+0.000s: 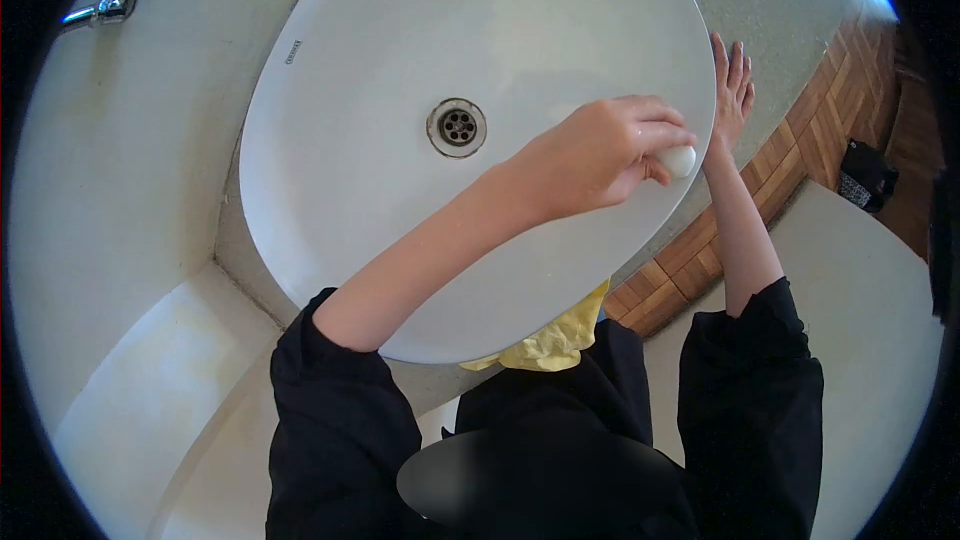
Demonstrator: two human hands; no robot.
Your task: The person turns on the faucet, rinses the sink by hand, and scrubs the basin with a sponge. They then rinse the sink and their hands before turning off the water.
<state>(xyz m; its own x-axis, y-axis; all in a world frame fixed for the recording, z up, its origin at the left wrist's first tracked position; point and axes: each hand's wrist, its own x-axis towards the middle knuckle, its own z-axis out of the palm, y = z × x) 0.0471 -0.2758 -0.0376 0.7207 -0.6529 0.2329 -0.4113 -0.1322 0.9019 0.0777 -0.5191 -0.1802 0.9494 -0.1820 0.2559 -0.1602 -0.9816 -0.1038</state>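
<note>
My left hand [610, 155] reaches across the white sink basin [350, 150] with its fingers closed round a small white rounded piece [679, 160], which looks like soap or a sponge. Most of that piece is hidden by the fingers; its bare end is at the inner wall near the right rim. Outside that rim, my right hand [733, 90] lies on the grey countertop [770, 0] with its fingers stretched out and its edge close beside the basin. The drain [458, 127] in the basin's floor is uncovered.
A yellow cloth [555, 338] hangs below the basin's front rim, by my body. On the wall at the upper left is a chrome tap [120, 0]. Parquet floor [690, 265] shows past the counter's edge, with a black object [868, 175] at the far right.
</note>
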